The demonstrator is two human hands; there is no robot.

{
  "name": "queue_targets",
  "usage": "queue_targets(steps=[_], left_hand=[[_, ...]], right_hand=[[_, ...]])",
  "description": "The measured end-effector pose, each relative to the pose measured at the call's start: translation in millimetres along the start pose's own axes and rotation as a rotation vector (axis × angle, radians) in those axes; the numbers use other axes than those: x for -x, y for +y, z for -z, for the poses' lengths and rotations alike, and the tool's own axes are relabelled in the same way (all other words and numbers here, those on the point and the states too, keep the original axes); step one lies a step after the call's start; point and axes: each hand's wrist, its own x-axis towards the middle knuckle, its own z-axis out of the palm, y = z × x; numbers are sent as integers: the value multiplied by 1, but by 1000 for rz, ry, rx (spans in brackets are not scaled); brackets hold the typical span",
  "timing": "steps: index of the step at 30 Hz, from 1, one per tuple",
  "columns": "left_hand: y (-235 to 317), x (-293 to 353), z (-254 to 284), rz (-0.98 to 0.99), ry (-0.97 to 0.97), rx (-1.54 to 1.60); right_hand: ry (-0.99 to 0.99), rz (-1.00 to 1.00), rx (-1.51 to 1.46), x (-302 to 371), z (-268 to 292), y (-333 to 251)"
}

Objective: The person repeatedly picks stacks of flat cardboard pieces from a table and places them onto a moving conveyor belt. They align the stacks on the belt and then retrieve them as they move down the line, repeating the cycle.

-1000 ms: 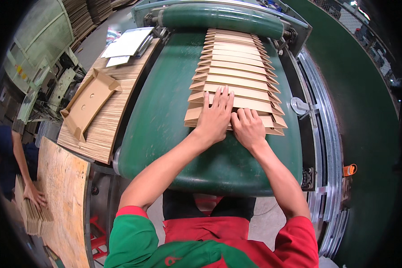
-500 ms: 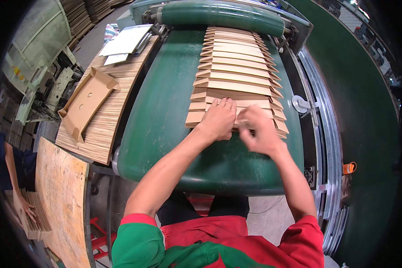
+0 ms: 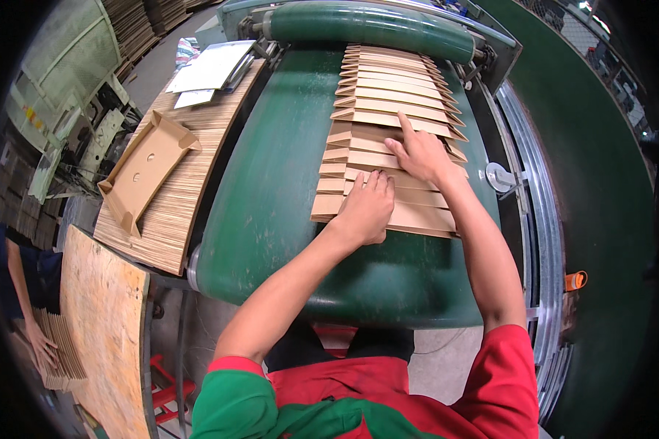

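Observation:
A long row of overlapping folded brown cardboard pieces (image 3: pixel 399 104) lies on a green conveyor belt (image 3: pixel 263 175). My left hand (image 3: pixel 370 207) rests on the nearest pieces, its fingers laid forward over the cardboard. Farther along the row, my right hand (image 3: pixel 423 155) is over the pieces with its index finger stretched forward and its thumb apart. It holds nothing that I can see. The nearest cardboard piece (image 3: pixel 421 217) lies fairly flat, its front edge just beyond my left hand's right side. Parts of the row are hidden beneath both hands.
A green roller (image 3: pixel 370 29) spans the belt's far end. Left of the belt, an open cardboard tray (image 3: pixel 148 167) and white papers (image 3: pixel 211 66) lie on stacked cardboard (image 3: pixel 187 194). At far left, another person's hand (image 3: pixel 41 344) touches folded cardboard beside a wooden board (image 3: pixel 106 314).
My right hand has moved forward along the row, and its index finger has straightened. My left hand has shifted slightly right and nearer me. The nearest cardboard now reaches closer to me.

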Motion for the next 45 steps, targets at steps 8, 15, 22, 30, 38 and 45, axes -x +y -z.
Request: queue_targets(steps=[8, 15, 22, 30, 38, 45], left_hand=[[13, 20, 6, 14, -4, 37], [32, 48, 10, 9, 22, 10], [38, 55, 14, 14, -8, 2], [37, 55, 15, 10, -5, 7], [35, 57, 23, 33, 83, 60], [43, 72, 40, 17, 9, 135]], right_hand=[[-155, -76, 40, -40, 2, 0], [-84, -37, 49, -25, -3, -18], [37, 110, 209, 0, -9, -17], [113, 203, 259, 0, -5, -18], [250, 366, 21, 40, 43, -24], [323, 310, 29, 239, 67, -87]])
